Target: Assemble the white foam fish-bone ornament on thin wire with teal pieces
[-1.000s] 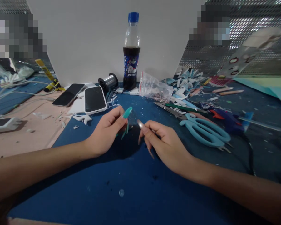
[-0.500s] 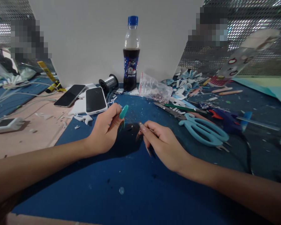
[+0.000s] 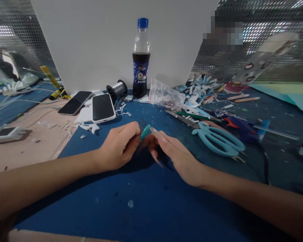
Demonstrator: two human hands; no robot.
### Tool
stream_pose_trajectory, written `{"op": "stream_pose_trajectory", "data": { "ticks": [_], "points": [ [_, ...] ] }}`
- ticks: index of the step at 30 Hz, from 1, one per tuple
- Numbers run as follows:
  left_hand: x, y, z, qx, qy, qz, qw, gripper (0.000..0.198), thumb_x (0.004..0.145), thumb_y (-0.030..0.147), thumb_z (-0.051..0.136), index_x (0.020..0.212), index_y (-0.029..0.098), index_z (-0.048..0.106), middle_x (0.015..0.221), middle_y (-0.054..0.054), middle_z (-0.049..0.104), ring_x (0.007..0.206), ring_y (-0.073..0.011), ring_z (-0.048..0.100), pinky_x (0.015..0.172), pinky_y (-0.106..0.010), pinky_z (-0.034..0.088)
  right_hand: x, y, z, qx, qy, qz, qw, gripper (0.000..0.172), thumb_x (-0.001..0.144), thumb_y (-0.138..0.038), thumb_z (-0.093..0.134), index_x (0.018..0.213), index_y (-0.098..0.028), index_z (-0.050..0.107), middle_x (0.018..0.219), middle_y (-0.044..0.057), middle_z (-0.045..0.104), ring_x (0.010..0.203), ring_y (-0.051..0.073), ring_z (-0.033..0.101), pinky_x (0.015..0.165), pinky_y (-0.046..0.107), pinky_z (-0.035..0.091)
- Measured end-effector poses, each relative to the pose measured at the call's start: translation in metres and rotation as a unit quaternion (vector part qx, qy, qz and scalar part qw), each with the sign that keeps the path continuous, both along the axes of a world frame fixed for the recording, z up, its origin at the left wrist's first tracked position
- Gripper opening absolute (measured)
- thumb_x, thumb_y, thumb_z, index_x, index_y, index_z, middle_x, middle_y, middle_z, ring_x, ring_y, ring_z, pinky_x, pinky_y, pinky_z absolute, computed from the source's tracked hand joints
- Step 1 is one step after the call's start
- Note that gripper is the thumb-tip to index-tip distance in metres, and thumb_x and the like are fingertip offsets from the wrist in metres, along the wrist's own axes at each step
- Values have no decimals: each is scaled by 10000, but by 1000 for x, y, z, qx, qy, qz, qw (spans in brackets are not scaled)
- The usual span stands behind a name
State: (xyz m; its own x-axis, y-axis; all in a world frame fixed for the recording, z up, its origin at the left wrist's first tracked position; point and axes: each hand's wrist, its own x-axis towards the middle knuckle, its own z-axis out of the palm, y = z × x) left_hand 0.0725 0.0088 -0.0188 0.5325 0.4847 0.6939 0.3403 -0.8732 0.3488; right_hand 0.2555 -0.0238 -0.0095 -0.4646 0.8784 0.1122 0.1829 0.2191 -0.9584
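My left hand (image 3: 118,148) rests on the blue mat (image 3: 131,201), its fingers curled in a pinch, the long teal thumbnail pointing right. My right hand (image 3: 175,153) lies beside it, fingers pressed together, its long pale nails meeting the left fingertips. Whatever is pinched between the two hands is too small to make out. Light blue scissors (image 3: 221,143) lie just right of my right hand.
A cola bottle (image 3: 141,60) stands at the back against a white board. Two phones (image 3: 102,107), a wire spool (image 3: 117,89) and a clear plastic bag (image 3: 166,95) lie behind my hands. Metal snips (image 3: 183,119), a glue gun (image 3: 244,129) and paper scraps crowd the right side.
Both hands have drawn together until the fingertips touch. The left thumb has swung down and to the right; the right hand has shifted slightly left.
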Motion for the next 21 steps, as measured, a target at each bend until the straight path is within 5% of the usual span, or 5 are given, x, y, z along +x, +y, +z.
{"op": "stream_pose_trajectory", "data": {
  "ticks": [6,15,21],
  "points": [
    [2,-1,1,2,17,24,1000,196,870,95,413,727,192,320,626,49,372,530,-61,336,489,-182,320,-1,4,0,-27,72,-11,997,371,891,-437,450,637,-170,494,570,-46,419,457,56,288,432,230,229],
    [-1,0,2,-43,4,130,991,175,880,139,406,717,191,370,587,48,377,496,-74,344,477,-210,309,-2,5,0,-80,116,-62,988,312,884,-349,499,631,-167,501,422,-93,331,352,36,263,367,198,210],
    [-7,20,-1,-42,75,225,971,118,845,157,443,744,194,394,612,27,419,536,-108,391,511,-247,311,-2,9,-2,-94,153,-114,977,310,868,-322,520,600,-169,484,446,-70,440,328,30,346,367,187,278]
  ]
}}
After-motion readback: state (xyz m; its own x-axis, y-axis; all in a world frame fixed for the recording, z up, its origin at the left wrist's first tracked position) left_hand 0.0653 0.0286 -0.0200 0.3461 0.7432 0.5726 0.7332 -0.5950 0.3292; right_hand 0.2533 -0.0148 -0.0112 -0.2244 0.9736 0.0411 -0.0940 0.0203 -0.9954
